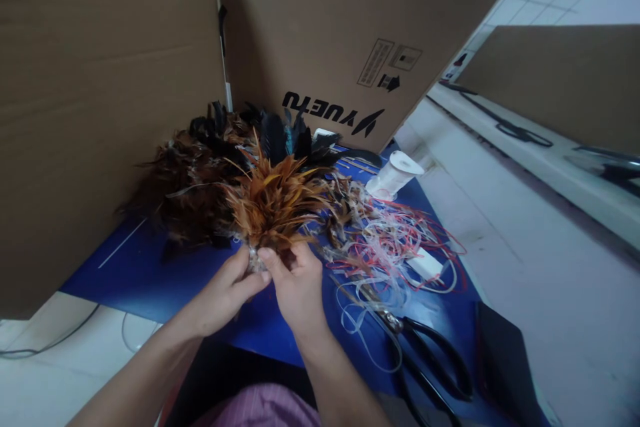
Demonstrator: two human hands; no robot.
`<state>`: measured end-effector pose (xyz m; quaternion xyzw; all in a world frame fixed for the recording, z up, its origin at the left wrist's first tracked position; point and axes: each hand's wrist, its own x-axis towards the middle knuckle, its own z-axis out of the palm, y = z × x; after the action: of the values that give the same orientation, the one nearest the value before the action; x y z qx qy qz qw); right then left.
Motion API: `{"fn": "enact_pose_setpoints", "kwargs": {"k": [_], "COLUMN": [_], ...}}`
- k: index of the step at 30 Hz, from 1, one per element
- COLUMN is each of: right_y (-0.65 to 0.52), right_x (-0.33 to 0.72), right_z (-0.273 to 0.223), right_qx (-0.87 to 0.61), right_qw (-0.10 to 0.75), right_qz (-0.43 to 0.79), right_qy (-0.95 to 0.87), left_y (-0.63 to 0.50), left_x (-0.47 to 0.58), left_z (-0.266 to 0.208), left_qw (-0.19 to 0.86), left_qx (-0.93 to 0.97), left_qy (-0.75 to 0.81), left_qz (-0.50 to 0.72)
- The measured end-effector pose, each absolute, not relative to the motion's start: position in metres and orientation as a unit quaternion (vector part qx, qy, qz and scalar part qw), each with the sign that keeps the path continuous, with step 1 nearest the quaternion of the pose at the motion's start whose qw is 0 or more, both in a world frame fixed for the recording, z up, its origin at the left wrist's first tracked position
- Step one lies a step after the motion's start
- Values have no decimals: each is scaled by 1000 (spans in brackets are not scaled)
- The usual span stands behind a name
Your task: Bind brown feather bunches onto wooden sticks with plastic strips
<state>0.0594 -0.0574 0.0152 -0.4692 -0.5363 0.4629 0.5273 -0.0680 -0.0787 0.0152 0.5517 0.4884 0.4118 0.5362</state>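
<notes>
Both hands meet at the base of a bundle of orange-brown feathers (275, 197), whose tips fan out away from me. My left hand (237, 287) pinches the pale quill end from the left. On the other side my right hand (295, 273) closes round the same base, its thumb pressed on top; its other fingers are partly hidden. Directly behind lies a heap of dark brown and black feathers (190, 193). Small loose feathers (347, 203) are scattered to the right of the bundle.
On the blue table (125, 267) lie tangled red and white strips (395, 233), a white spool (395, 175), a white block (425, 265) and black-handled scissors (430, 347). A dark flat object (505, 360) sits at the right edge. Cardboard panels (325, 33) stand behind and at left.
</notes>
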Motion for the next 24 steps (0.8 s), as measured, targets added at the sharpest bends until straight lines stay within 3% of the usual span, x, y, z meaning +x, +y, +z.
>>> {"fn": "enact_pose_setpoints", "kwargs": {"k": [9, 17, 24], "right_y": [-56, -66, -67], "right_x": [67, 70, 68], "right_z": [23, 26, 21], "right_qx": [-457, -474, -494], "right_qw": [510, 487, 498], "right_qz": [556, 518, 501], "right_qy": [-471, -519, -507], "left_y": [-80, -78, -80], "left_x": [-68, -60, -61], "left_z": [-1, -6, -11], "left_qw": [556, 622, 608], "left_qx": [550, 500, 498], "left_qy": [499, 452, 471], "left_qz": [374, 398, 402]}}
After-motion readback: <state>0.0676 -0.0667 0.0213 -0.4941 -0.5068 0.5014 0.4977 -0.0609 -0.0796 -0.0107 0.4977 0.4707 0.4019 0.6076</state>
